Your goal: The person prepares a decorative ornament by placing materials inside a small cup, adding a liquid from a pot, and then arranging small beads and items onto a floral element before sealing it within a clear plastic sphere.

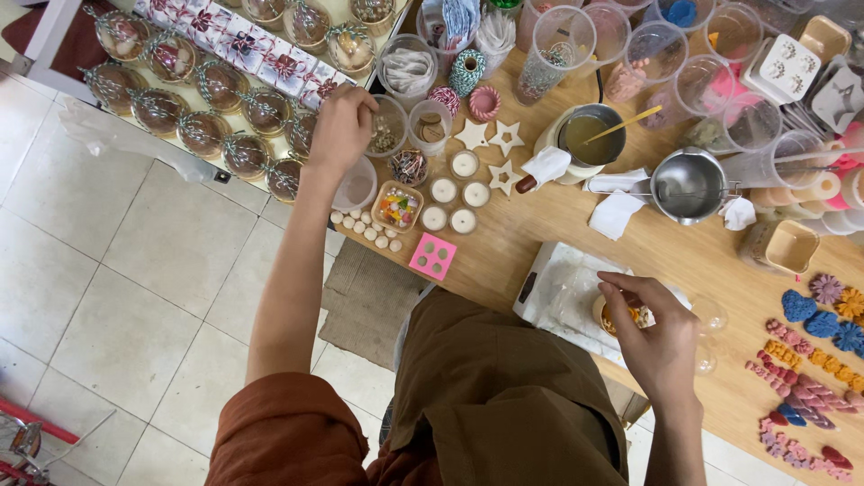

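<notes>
Left hand [342, 126] pinching into clear cup of beads [389, 126], right hand [660, 337] gripping small orange-filled candle [619, 315].

A wooden table [540, 243] carries clear plastic cups [562, 40], a metal pot [688, 184], small white candles [454, 202], wooden stars [490, 148], a pink mould [433, 257], a white scale [562, 292], twine spools [468, 72], and coloured wax flowers [814, 351].
</notes>
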